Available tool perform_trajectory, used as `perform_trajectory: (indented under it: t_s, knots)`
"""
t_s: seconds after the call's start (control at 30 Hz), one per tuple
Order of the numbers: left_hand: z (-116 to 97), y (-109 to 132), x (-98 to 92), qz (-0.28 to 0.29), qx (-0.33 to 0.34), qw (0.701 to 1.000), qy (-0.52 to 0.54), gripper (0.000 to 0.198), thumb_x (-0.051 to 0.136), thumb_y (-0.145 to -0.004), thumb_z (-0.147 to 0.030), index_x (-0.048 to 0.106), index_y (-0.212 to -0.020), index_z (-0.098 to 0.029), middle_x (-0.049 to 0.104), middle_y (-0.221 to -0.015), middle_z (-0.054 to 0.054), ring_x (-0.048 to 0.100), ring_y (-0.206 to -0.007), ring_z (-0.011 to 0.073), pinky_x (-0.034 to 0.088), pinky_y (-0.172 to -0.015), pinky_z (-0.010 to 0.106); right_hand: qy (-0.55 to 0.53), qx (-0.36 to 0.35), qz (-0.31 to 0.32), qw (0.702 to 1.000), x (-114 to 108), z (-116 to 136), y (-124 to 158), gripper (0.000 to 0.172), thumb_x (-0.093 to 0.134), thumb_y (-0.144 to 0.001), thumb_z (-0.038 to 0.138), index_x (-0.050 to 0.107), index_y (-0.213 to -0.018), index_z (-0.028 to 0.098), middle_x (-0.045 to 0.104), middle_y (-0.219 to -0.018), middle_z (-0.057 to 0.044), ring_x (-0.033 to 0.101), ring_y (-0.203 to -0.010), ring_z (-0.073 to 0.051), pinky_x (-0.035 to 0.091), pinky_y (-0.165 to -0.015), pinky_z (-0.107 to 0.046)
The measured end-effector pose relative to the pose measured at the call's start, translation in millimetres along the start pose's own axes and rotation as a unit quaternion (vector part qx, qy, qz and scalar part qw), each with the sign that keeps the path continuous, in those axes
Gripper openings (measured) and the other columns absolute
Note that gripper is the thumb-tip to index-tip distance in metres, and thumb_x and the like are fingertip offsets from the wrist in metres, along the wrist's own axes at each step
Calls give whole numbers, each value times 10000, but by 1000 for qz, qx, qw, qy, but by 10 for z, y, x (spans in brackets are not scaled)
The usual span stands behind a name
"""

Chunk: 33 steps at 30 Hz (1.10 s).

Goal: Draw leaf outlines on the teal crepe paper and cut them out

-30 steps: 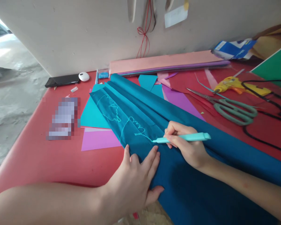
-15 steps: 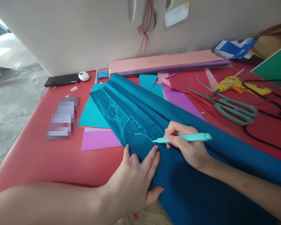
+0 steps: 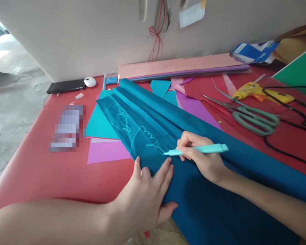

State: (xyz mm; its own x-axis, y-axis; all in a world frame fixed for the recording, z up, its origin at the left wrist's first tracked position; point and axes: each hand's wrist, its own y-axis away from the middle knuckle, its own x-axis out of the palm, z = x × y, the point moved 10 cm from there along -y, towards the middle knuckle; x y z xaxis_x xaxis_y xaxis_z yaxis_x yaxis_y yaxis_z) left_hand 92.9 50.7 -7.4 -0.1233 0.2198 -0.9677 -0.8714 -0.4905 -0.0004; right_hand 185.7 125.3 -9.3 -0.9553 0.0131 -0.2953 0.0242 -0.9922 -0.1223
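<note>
Sheet point(image 3: 193, 190), smooth, teal, looping outlines point(image 3: 153, 140), slim pen point(image 3: 209, 148) in right hand point(image 3: 203, 160)

No readable lettering right now! Over at the back, the blue-and-white packet point(image 3: 255, 51) carries print too small to make out; up on the wall, the pale slip point(image 3: 192, 16) gives nothing legible; and those light drawn lines point(image 3: 158, 147) across the blue sheet point(image 3: 206, 200) spell no readable word.

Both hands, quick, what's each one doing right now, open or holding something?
Left hand: open, spread on the teal sheet, grasping nothing visible.
Right hand: closed around the mint marker.
</note>
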Motion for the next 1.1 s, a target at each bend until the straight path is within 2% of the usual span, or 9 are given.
perform_trajectory:
  t_s: [0.27, 0.47, 0.63, 0.8, 1.1]
  knots:
    - [-2, 7, 19, 10, 2, 1000, -2, 652, 341, -882, -610, 417, -1366, -181, 386, -1418, 7, 557, -643, 190, 433, -840, 476, 1, 11, -4, 1000, -10, -33, 2, 202, 480, -693, 237, 385, -515, 232, 385, -418, 53, 345, -398, -107, 265, -397, -255]
    - [-7, 10, 33, 14, 4, 1000, -7, 652, 318, -890, -605, 403, -1374, -177, 366, -1429, 17, 555, -643, 190, 429, -834, 481, -22, 16, -35, 999, -68, -41, 15, 212, 460, -703, 199, 368, -516, 238, 403, -400, 52, 424, -404, -120, 321, -419, -258]
    - [-10, 10, 1, 0, 2, 1000, -4, 650, 329, -884, -608, 425, -1361, -177, 390, -1417, 12, 554, -639, 193, 429, -831, 478, -18, 15, -14, 1000, -29, -15, 60, 200, 463, -719, 197, 397, -535, 234, 435, -425, 49, 443, -416, -122, 342, -419, -257]
    - [-9, 8, 22, 8, 4, 1000, -5, 649, 327, -887, -606, 421, -1363, -175, 371, -1428, 18, 555, -643, 192, 422, -836, 482, -8, 9, -10, 1000, -14, -19, 81, 194, 470, -732, 216, 407, -549, 232, 444, -437, 47, 436, -432, -120, 353, -438, -260]
    - [-15, 17, 8, -5, 6, 1000, -12, 633, 333, -890, -598, 444, -1349, -176, 402, -1416, 17, 557, -659, 195, 392, -852, 478, 10, 25, 3, 1000, 7, -60, 77, 199, 474, -741, 258, 392, -562, 238, 432, -441, 45, 395, -419, -117, 318, -410, -258]
